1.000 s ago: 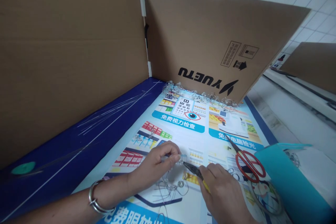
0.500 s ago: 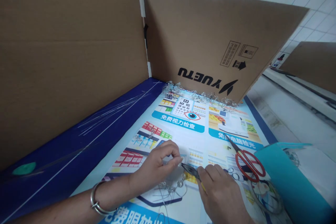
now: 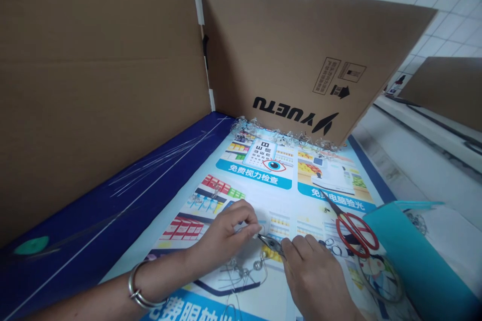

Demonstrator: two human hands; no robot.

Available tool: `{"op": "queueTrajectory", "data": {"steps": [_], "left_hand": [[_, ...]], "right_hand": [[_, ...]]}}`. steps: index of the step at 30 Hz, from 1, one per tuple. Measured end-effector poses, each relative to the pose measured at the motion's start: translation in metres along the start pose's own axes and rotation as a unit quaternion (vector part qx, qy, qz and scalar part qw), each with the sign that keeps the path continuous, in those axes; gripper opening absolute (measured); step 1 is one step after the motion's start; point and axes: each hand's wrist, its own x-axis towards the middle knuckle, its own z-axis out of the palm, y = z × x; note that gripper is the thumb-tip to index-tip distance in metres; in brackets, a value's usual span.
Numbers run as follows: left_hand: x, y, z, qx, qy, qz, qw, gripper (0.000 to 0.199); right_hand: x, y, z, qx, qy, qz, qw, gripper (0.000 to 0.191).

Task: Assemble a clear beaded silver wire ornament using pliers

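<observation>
My left hand (image 3: 232, 230), with a silver bangle at the wrist, pinches thumb against forefinger on a thin wire end. The jaws of the pliers (image 3: 272, 244) reach right up to that pinch from the right. My right hand (image 3: 318, 276) is wrapped around the pliers' handles, which it mostly hides. Below the fingertips hangs or lies a bent wire piece (image 3: 243, 272) with small coiled loops and long thin ends; whether it rests on the printed sheet I cannot tell.
Red-handled scissors (image 3: 356, 233) lie to the right, above a coil of wire (image 3: 397, 293). A turquoise box (image 3: 410, 256) stands at the right edge. Cardboard walls (image 3: 293, 55) rise left and behind, with several wire pieces (image 3: 286, 138) along the back one. Loose straight wires (image 3: 154, 160) lie left.
The view has shifted very slightly. The pliers have turned a little in my right hand, their jaws still at my left fingertips. Both hands keep their places and grips.
</observation>
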Motion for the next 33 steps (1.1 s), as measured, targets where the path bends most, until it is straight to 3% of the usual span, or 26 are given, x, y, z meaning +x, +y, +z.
{"op": "queueTrajectory", "data": {"steps": [5, 23, 28, 33], "left_hand": [[-0.0013, 0.0041, -0.0004, 0.021, 0.006, -0.014, 1.0, 0.015], [-0.0071, 0.0061, 0.004, 0.162, 0.059, 0.058, 0.983, 0.013], [-0.0078, 0.0034, 0.0041, 0.2, 0.097, 0.08, 0.972, 0.011], [-0.0061, -0.0005, 0.0032, 0.22, 0.074, 0.11, 0.966, 0.008]], "right_hand": [[0.0001, 0.0009, -0.0008, -0.012, -0.005, 0.001, 1.0, 0.021], [0.0004, -0.0022, -0.0027, -0.037, 0.009, -0.019, 0.999, 0.026], [-0.0012, -0.0025, -0.0045, -0.037, 0.021, -0.032, 0.999, 0.026], [-0.0009, -0.002, -0.0068, -0.05, 0.021, -0.037, 0.998, 0.029]]}}
